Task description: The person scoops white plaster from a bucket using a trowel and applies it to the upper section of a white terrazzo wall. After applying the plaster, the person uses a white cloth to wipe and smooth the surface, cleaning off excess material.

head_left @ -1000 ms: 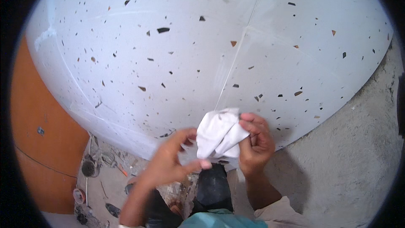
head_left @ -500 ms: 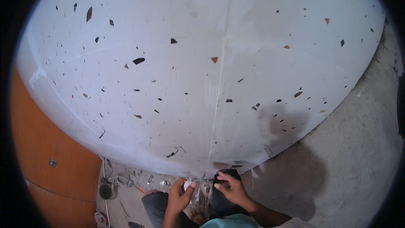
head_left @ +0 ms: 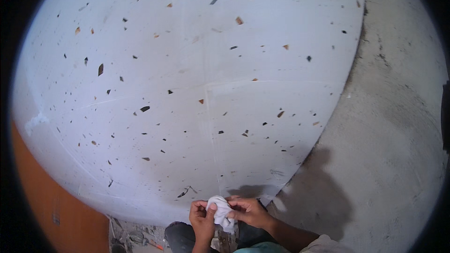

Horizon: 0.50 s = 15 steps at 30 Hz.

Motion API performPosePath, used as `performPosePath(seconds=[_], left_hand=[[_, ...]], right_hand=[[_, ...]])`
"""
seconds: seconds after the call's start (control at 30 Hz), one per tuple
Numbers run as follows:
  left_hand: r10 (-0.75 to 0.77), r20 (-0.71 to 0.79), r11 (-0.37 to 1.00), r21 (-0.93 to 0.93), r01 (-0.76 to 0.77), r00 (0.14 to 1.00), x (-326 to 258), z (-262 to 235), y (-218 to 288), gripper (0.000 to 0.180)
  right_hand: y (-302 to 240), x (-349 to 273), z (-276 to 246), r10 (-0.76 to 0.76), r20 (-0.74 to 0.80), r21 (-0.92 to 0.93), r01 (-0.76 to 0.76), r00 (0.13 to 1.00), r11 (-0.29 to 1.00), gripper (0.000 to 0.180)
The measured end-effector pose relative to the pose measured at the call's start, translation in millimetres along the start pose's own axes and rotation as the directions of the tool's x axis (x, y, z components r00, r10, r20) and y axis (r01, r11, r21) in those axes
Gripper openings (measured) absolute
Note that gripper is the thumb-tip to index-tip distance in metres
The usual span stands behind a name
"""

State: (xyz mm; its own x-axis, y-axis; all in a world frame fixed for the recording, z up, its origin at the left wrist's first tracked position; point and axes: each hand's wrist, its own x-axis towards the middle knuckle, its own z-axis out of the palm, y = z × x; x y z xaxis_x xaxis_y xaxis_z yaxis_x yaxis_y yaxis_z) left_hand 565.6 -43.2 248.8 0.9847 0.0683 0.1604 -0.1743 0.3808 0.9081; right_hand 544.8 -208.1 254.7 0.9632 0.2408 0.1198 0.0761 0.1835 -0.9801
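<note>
A crumpled white cloth (head_left: 220, 214) is bunched between my two hands, low in the middle of the view. My left hand (head_left: 202, 220) pinches its left side, with the thumb pressed on the front. From the right, the fingers and thumb of my right hand (head_left: 252, 212) close on the other side. Part of the cloth hangs below the fingers. Just beyond my hands rises the large pale surface speckled with dark and orange-brown chips (head_left: 183, 154), with thin joint lines across it.
To the right spreads a rough grey cement surface (head_left: 389, 150) bearing a shadow. An orange-brown panel (head_left: 51, 192) stands at the lower left. Beside my knee (head_left: 179, 238), debris and an orange-handled tool (head_left: 154, 244) lie on the floor.
My right hand, earlier apart with fingers spread, has come onto the cloth. More of the cloth now shows between both hands. The view has turned, showing more of the cement surface at right.
</note>
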Motion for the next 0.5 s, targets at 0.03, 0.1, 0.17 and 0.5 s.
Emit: performPosePath(seconds=[0.03,0.1,0.17,0.5], left_hand=[[-0.032,0.035,0.999,-0.041,0.034,0.999,2.2,1.8,-2.5,0.013],[-0.090,0.098,0.987,-0.121,0.102,0.991,9.7,6.8,-3.4,0.015],[0.110,0.182,0.978,0.155,-0.139,0.977,15.9,17.4,-5.8,0.019],[0.760,0.192,0.438,0.554,-0.708,0.621,107.9,16.9,101.0,0.028]], right_hand=[[-2.0,1.5,4.2,-0.194,-0.040,-0.111,0.189,0.980,0.976,0.026],[-19.9,9.6,12.0,-0.553,-0.037,-0.345,0.509,0.832,0.789,0.025],[-36.2,4.5,9.6,-0.464,-0.119,-0.434,0.374,0.878,0.820,0.024],[-156.9,20.7,-99.7,-0.912,-0.391,-0.907,0.115,0.125,0.405,0.027]])
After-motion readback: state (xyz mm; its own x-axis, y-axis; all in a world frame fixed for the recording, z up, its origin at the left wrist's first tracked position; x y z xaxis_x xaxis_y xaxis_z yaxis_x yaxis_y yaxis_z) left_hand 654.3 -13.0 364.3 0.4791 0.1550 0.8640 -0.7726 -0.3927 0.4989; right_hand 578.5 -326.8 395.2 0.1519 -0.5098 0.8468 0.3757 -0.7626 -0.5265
